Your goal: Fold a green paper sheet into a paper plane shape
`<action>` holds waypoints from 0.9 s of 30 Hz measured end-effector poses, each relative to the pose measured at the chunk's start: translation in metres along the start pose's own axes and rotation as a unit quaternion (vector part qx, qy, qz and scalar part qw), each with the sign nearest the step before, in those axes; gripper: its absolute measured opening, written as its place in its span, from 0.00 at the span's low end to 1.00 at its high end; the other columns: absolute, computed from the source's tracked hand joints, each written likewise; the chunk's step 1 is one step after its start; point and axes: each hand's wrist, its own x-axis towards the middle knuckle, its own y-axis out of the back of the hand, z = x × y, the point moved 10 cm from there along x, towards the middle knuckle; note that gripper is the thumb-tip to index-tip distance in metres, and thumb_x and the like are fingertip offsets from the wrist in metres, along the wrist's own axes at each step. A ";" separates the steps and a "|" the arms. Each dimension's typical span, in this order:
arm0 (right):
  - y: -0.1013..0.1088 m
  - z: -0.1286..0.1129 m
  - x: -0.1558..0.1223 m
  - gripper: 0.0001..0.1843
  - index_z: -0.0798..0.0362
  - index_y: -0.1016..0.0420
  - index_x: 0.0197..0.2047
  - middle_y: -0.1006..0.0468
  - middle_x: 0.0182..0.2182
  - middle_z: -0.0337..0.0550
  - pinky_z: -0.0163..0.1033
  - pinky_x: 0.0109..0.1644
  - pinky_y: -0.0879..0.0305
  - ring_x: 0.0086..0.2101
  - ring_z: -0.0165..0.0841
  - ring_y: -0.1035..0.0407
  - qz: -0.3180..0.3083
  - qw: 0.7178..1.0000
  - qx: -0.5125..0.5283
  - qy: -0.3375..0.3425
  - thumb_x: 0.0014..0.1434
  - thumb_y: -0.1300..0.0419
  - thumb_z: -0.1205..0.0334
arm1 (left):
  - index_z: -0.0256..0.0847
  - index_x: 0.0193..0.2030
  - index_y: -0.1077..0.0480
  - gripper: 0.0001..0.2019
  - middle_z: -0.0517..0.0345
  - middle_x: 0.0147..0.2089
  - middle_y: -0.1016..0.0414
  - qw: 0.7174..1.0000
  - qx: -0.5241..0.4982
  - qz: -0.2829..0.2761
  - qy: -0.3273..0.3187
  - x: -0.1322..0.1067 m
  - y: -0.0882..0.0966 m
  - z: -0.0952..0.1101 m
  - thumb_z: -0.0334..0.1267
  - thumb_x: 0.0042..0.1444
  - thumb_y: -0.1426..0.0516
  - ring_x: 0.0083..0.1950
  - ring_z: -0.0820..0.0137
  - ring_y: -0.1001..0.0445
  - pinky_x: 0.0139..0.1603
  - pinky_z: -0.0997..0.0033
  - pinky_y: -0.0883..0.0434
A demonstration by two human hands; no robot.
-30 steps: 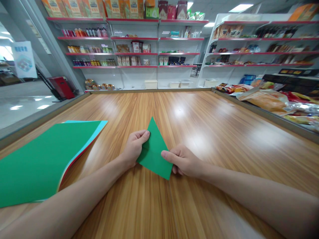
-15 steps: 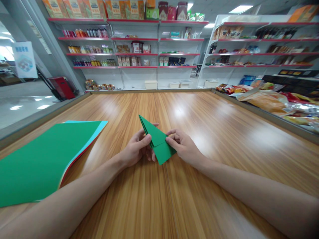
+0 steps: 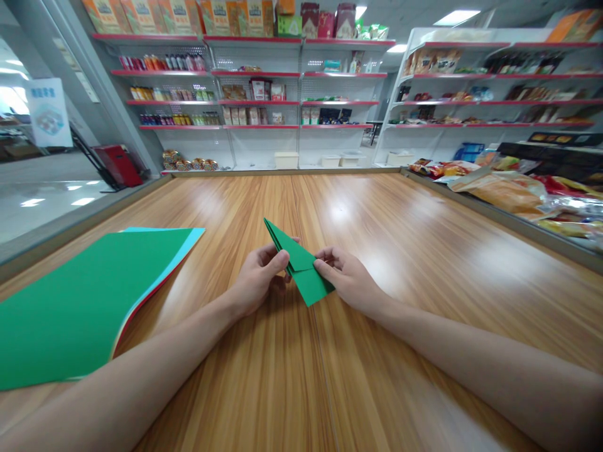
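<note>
A folded piece of green paper (image 3: 308, 285) is held up over the wooden table (image 3: 377, 376), its narrow point toward the upper left and a square-cornered flap toward me. My left hand (image 3: 261, 276) pinches its left edge, thumb on the front and fingers behind, where the folded layers show. At the right edge, my right hand (image 3: 348, 276) grips the same paper between thumb and index finger. The fingers behind the paper are partly hidden.
On the left of the table lies a stack of coloured sheets (image 3: 89, 295), green on top with blue and red edges beneath. Packaged snacks (image 3: 509, 188) lie past the table's right rim. Stocked shelves (image 3: 254, 74) stand behind the far edge.
The folded paper has tilted slightly and its lower corner has risen a little to the right. My left fingers have curled further behind it. Both hands keep their hold.
</note>
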 end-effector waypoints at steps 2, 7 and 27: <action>0.000 -0.001 -0.001 0.17 0.55 0.32 0.40 0.27 0.34 0.44 0.38 0.36 0.36 0.33 0.32 0.33 0.002 1.000 -0.003 -0.001 0.60 0.42 0.48 | 0.36 0.50 0.29 0.25 0.53 0.38 0.26 1.000 0.010 0.014 -0.017 0.001 0.002 0.002 0.53 0.52 0.39 0.27 0.75 0.31 0.20 0.79 0.36; -0.004 -0.004 -0.003 0.18 0.55 0.32 0.37 0.29 0.31 0.41 0.35 0.31 0.40 0.31 0.30 0.36 -0.024 1.000 -0.011 -0.010 0.58 0.41 0.46 | 0.36 0.37 0.29 0.23 0.56 0.33 0.27 0.996 0.049 0.042 -0.062 0.001 0.007 0.010 0.58 0.49 0.39 0.28 0.74 0.30 0.27 0.76 0.33; -0.033 0.007 -0.015 0.19 0.58 0.29 0.34 0.25 0.28 0.40 0.32 0.30 0.37 0.27 0.28 0.31 -0.279 0.931 0.176 -0.155 0.49 0.32 0.52 | 0.34 0.43 0.24 0.16 0.47 0.38 0.19 0.958 -0.001 -0.171 0.232 -0.016 -0.023 -0.022 0.36 0.46 0.33 0.35 0.65 0.21 0.42 0.65 0.25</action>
